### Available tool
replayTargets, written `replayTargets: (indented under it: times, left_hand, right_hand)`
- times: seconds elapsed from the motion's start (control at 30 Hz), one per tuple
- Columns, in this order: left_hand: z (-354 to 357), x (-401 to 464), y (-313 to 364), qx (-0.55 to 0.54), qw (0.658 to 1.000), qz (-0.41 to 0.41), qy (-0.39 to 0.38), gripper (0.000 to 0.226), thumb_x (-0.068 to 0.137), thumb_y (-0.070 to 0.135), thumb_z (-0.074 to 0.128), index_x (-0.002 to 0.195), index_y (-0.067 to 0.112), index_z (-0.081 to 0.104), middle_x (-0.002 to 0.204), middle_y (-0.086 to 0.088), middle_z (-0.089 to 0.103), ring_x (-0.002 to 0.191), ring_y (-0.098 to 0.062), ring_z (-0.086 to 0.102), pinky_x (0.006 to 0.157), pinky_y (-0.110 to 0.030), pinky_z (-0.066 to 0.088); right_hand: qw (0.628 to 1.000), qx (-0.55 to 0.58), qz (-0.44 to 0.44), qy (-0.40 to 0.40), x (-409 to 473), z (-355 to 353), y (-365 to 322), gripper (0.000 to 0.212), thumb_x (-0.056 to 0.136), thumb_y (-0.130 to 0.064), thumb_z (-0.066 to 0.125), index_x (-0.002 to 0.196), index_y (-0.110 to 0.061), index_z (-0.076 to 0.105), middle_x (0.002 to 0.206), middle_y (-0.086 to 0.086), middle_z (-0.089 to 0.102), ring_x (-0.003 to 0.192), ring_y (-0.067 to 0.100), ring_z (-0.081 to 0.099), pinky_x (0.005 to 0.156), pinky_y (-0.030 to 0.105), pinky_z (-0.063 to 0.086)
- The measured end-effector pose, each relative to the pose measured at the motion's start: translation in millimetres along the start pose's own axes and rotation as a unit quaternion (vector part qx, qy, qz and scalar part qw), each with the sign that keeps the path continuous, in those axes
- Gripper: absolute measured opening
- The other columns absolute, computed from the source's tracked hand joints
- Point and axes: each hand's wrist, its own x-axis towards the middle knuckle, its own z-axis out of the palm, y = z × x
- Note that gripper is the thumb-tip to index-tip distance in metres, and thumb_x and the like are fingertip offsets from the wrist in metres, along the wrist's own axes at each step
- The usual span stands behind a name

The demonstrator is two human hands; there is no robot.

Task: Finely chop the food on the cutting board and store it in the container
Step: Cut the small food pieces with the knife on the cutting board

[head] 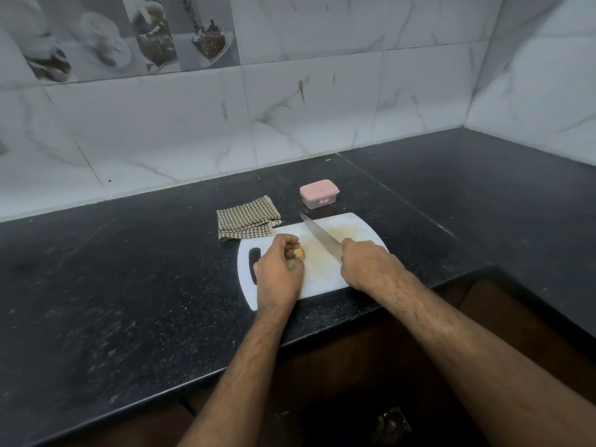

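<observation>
A white cutting board (354, 230) lies on the black counter, stained yellowish in the middle. My left hand (280, 269) holds a small tan piece of food (299, 252) down on the board; fingers cover most of it. My right hand (364, 266) grips the handle of a large knife (319, 237), whose blade points away to the upper left, just right of the food. A small clear container (317, 201) with a pink lid on it stands behind the board.
A checked brown cloth (246, 222) lies folded at the board's far left corner. The black granite counter (129, 269) runs left and turns along the right wall. Marble-look tiles rise behind it. The counter's front edge is just below the board.
</observation>
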Motion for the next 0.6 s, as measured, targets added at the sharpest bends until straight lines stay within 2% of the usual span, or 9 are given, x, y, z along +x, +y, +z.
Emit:
replayTargets:
  times: [0.17,0.3,0.37,0.47,0.6]
  left_hand:
    - [0.4,0.3,-1.3,0.006,1.000,-0.001,-0.010,0.036,0.091,0.000,0.066,0.120,0.020,0.068,0.111,0.011,0.071,0.104,-0.002,0.065,0.103,-0.033,0.055]
    - [1.5,0.5,-2.2,0.005,1.000,0.002,-0.011,0.033,0.090,0.006,0.071,0.118,0.024,0.070,0.111,0.014,0.072,0.105,0.000,0.065,0.107,-0.037,0.053]
    - [2.1,0.7,-3.1,-0.002,1.000,0.005,-0.010,0.031,0.090,0.008,0.074,0.117,0.023,0.071,0.111,0.015,0.073,0.105,0.001,0.066,0.107,-0.037,0.053]
    - [2.9,0.8,-4.9,-0.020,1.000,0.002,-0.004,0.033,0.091,0.006,0.074,0.121,0.020,0.069,0.112,0.013,0.074,0.107,0.002,0.066,0.105,-0.035,0.054]
    - [2.7,1.6,-4.4,-0.018,1.000,-0.005,0.010,0.040,0.091,0.005,0.073,0.128,0.018,0.063,0.113,0.010,0.075,0.105,-0.001,0.068,0.102,-0.034,0.056]
  right_hand:
    - [1.000,0.002,0.016,0.017,-3.6,-2.8,8.7,0.031,0.098,-0.010,0.036,0.126,-0.015,0.049,0.099,0.003,0.050,0.089,0.021,0.048,0.073,0.037,0.041]
    - [0.999,0.012,0.006,0.044,-8.3,-3.9,8.1,0.028,0.098,-0.008,0.035,0.123,-0.013,0.047,0.109,0.007,0.058,0.088,0.024,0.045,0.073,0.037,0.039]
    - [0.999,0.020,-0.004,0.045,-9.2,-2.8,6.5,0.025,0.100,-0.012,0.035,0.122,-0.013,0.047,0.108,0.007,0.058,0.087,0.025,0.045,0.072,0.037,0.038]
    - [0.999,0.038,-0.028,0.028,-9.3,0.1,1.0,0.022,0.105,-0.022,0.036,0.123,-0.016,0.048,0.093,0.001,0.050,0.087,0.023,0.049,0.070,0.036,0.039]
    - [0.997,0.058,-0.051,0.008,-9.7,5.7,-6.0,0.025,0.107,-0.033,0.035,0.122,-0.019,0.050,0.095,0.001,0.052,0.090,0.022,0.053,0.072,0.037,0.043]
